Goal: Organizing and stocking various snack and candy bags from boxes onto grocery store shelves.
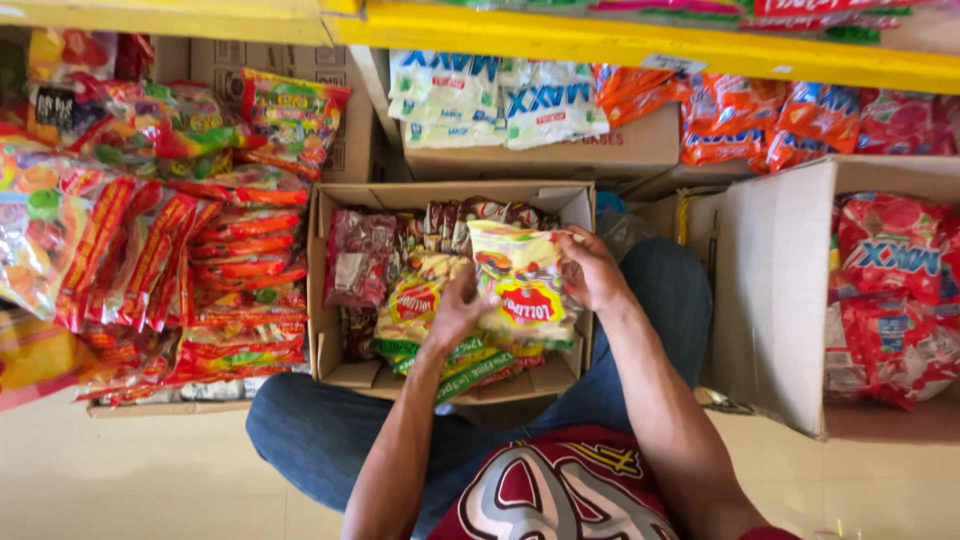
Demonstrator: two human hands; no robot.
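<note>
Red shirt (560, 490) and blue jeans (320, 425) fill the bottom of the view, where the person sits on the pale floor (130, 480) facing low shop shelves. Both forearms reach forward over an open cardboard box (330, 290) between the knees. The left hand (458, 308) is closed on the lower left edge of a yellow candy bag (522, 282), and the right hand (590, 270) is clamped on its upper right edge, so the bag is held just above the box, tilted toward the camera. Beneath it lie more bags of the same kind (415, 305), with dark red packets (355, 258) at the box's left side.

Judging by its crinkled plastic film, the bag looks light and soft, likely to sag in the middle and slip under a loose pinch; the sealed edges, where the hands already are, seem the firmest places to grip.

Stacks of red packets (245, 275) stand to the left, and another box (770, 300) of red bags (895, 300) stands to the right.
</note>
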